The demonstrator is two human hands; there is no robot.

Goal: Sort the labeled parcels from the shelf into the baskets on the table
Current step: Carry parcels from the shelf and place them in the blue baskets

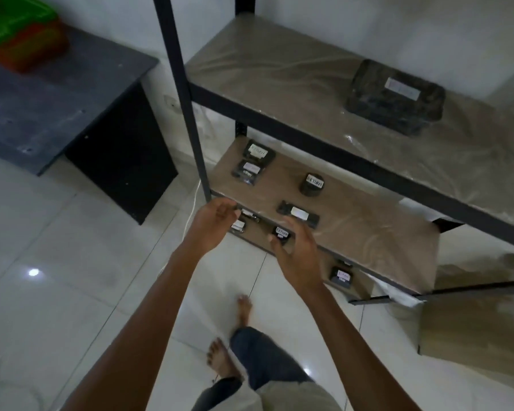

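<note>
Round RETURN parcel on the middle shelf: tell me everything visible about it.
The round parcel is a small, squat cylinder wrapped in what looks like black plastic. A white label on its side reads RETURN. It stands upright on the middle shelf board, apart from the other parcels; only the board touches it.

Shelf (368,232) bears labeled parcels (311,184); table (57,114) bears baskets (21,34).
</note>
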